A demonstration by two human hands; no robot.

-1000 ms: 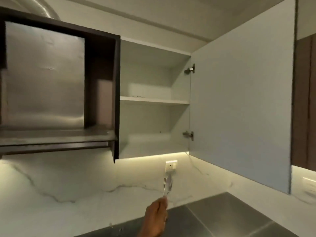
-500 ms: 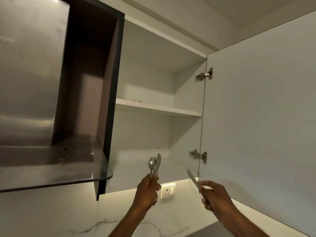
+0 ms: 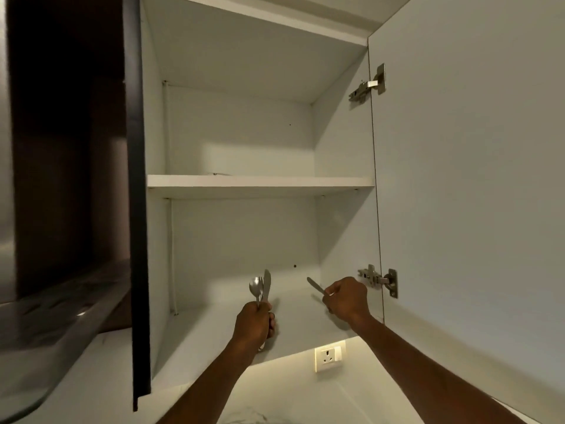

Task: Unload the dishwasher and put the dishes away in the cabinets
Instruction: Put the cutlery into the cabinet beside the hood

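I look up into an open white wall cabinet (image 3: 238, 243) with a bottom board and one middle shelf (image 3: 260, 182); both look bare. My left hand (image 3: 253, 319) is raised over the bottom board's front edge and grips a bunch of cutlery (image 3: 261, 286), a spoon and a knife pointing upward. My right hand (image 3: 347, 296) is inside the lower compartment at the right and grips a single knife (image 3: 315, 285), its blade pointing up and left.
The cabinet door (image 3: 470, 179) stands open to the right on two metal hinges (image 3: 379, 280). A dark panel and a steel range hood with a glass edge (image 3: 46, 332) are on the left. A wall socket (image 3: 328, 355) sits under the cabinet on the marble backsplash.
The view has tilted up and closed in on the cabinet. Both hands have risen from below the cabinet to the lower compartment, still holding the cutlery.
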